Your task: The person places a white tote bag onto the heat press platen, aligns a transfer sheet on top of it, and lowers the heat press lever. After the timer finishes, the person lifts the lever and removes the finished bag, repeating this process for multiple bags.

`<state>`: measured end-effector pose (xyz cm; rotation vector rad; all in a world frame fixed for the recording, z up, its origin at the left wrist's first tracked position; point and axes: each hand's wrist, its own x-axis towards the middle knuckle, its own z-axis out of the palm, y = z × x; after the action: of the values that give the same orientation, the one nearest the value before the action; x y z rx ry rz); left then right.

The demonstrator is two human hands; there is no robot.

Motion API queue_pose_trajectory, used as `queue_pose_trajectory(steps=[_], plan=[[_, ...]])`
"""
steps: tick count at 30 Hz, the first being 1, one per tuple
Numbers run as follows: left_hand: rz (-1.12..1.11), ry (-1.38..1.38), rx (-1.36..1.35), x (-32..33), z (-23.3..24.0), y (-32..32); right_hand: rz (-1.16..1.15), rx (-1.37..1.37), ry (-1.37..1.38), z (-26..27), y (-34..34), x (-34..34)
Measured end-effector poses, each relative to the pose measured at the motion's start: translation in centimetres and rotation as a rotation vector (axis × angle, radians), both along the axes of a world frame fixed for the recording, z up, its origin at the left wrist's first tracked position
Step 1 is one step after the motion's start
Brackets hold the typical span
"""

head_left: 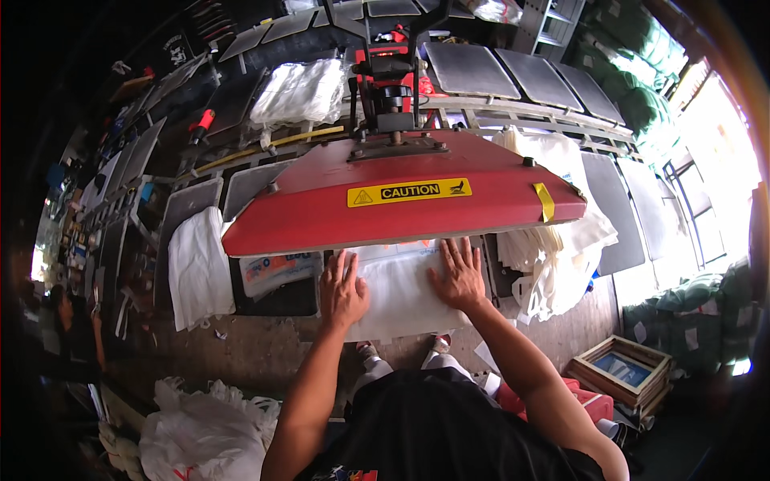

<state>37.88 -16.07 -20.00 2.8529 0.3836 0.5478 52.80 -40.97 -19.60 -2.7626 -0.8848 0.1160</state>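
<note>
In front of me is a heat press with a red upper platen (403,213), raised, bearing a yellow caution sticker (409,192) and a strip of yellow tape (545,202). Below its front edge lies a white, slightly translucent sheet (400,294), with blue and orange print visible near its far end. My left hand (344,293) rests flat on the sheet's left edge, fingertips close to the platen's lower edge. On the right side of the sheet, my right hand (460,275) lies palm down with fingers spread. The platen hides the sheet's far part.
Folded white cloth (201,270) and a printed sheet (283,273) lie to the left. Cream cloths (541,258) hang at right. Behind are grey boards (472,69) and a red heat gun (203,125). Wood-framed screens (625,367) and plastic bags (204,427) flank me. Another person (75,318) is far left.
</note>
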Motion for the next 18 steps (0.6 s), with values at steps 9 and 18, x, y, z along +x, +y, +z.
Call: queue_pose_trajectory(steps=[9,18], plan=[[0.033,0.017,-0.026,-0.1,0.2,-0.2,-0.020,0.046,-0.041,-0.5,-0.3,0.2],[0.043,0.032,-0.023,0.0,-0.3,-0.1,-0.022,0.059,-0.069,-0.9,-0.4,-0.3]])
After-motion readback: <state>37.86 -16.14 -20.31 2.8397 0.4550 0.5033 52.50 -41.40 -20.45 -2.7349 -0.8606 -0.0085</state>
